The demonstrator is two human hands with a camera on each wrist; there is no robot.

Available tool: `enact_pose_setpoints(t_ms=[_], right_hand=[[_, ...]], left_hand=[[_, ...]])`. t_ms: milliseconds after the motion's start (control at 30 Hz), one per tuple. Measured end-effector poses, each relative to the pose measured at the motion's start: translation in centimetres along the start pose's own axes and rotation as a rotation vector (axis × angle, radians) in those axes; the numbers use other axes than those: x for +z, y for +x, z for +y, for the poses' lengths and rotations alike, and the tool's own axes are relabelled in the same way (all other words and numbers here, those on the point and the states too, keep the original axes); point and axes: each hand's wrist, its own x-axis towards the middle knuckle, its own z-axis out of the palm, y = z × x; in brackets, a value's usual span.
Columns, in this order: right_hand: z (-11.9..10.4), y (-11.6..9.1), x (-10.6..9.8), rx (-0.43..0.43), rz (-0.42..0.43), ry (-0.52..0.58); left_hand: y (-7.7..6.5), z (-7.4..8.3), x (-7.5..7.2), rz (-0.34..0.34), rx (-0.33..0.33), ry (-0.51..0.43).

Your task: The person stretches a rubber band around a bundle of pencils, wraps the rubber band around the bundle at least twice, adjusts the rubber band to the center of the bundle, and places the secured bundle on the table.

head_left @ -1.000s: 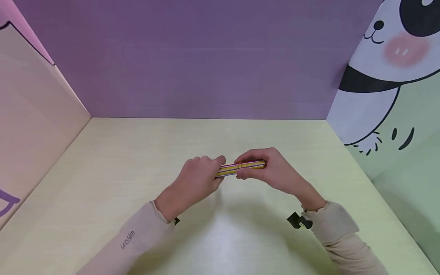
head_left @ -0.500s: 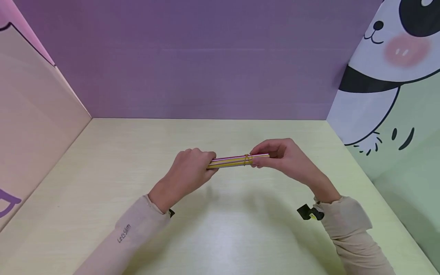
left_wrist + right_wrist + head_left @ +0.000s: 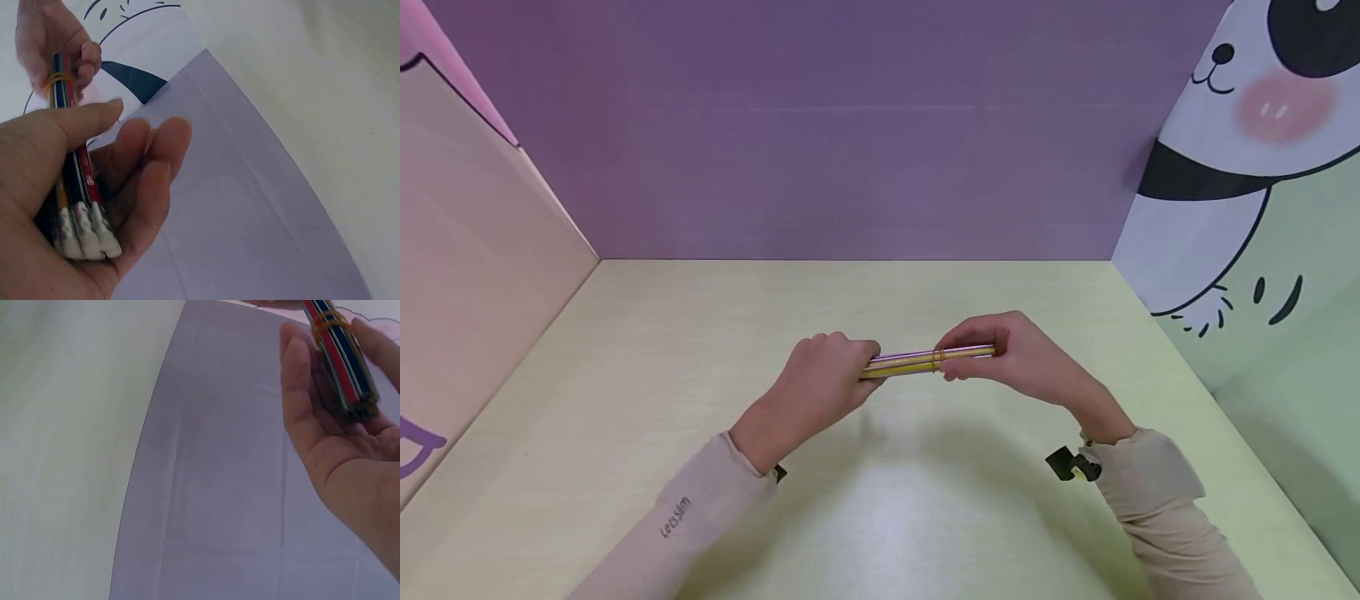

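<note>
A slim bundle of striped pencils is held up above the table between my two hands. My left hand grips its left part, thumb across the top. In the left wrist view, white rounded tips lie against that palm. An orange rubber band circles the bundle towards its other end. My right hand pinches the bundle at the band, thumb on one side and fingers on the other. Dark flat ends point into the right palm. Much of the bundle's left part is hidden by the left hand.
The pale wooden table lies beneath both hands. A purple panel stands behind it, a pinkish panel on the left and a panel with a panda drawing on the right.
Both hands and the bundle moved away from me, then came slightly back. My right hand shifted right overall. More of the bundle shows between the hands than a second ago.
</note>
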Motion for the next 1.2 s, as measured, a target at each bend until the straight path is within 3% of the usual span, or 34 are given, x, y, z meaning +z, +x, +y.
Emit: enact_pose_setpoints(t_ms=[67, 200, 300, 367, 500, 733, 867, 1033, 1200], right_hand=[[0.1, -0.1, -0.5, 0.004, 0.012, 0.043], [0.4, -0.1, -1.1, -0.015, 0.078, 0.108], [0.7, 0.2, -1.0, -0.038, 0.111, 0.145], [0.9, 0.3, -0.8, -0.035, 0.118, 0.150], [1.2, 0.2, 0.0, -0.001, 0.116, 0.116], [0.4, 0.2, 1.4, -0.017, 0.026, 0.059], [-0.2, -0.3, 0.6, -0.012, 0.029, 0.027], [0.0, -0.6, -0.7, -0.006, -0.026, -0.009], [0.4, -0.1, 0.2, -0.018, -0.065, -0.070]], left_hand=[[0.1, -0.4, -0.4, -0.048, 0.010, -0.170], [0.4, -1.4, -0.9, -0.143, -0.053, -0.741], [0.7, -2.0, -0.7, -0.081, -0.101, -1.088], [1.0, -2.0, -0.4, 0.002, -0.105, -1.201], [1.1, -1.4, 0.0, 0.107, -0.120, -1.294], [1.0, -0.2, 0.1, 0.041, -0.128, -1.355], [1.0, -0.2, 0.0, 0.064, -0.133, -1.369], [1.1, -0.1, 0.1, 0.063, -0.155, -1.393], [1.0, 0.5, 0.5, 0.074, -0.150, -1.368]])
